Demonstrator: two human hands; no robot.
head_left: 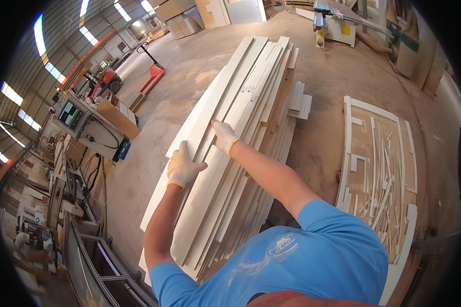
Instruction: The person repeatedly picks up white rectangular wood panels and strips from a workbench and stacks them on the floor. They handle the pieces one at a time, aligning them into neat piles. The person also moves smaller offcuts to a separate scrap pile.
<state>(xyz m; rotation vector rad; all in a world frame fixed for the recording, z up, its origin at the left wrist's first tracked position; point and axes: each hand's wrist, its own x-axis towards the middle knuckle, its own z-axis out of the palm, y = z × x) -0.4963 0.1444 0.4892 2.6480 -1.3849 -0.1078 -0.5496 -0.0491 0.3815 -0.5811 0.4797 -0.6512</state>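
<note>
A tall stack of long white boards (251, 94) runs away from me, its layers uneven along the right side. My left hand (183, 168), in a knitted white glove with a yellow cuff, lies on top toward the stack's left side. Its thumb sticks out to the right, apart from the fingers, which point away from me. Farther along, my right hand (224, 137), gloved alike, has its fingers together and bent at the edge of a long narrow white board (221, 97). Its fingertips are partly hidden.
Right of the stack lies a low pallet-like panel (354, 148) with thin offcut strips. A control cabinet with a screen (72, 116) stands at left, a red pallet jack (152, 77) beyond it. Machine framing (95, 256) is at near left; a saw-like machine (338, 28) stands far right.
</note>
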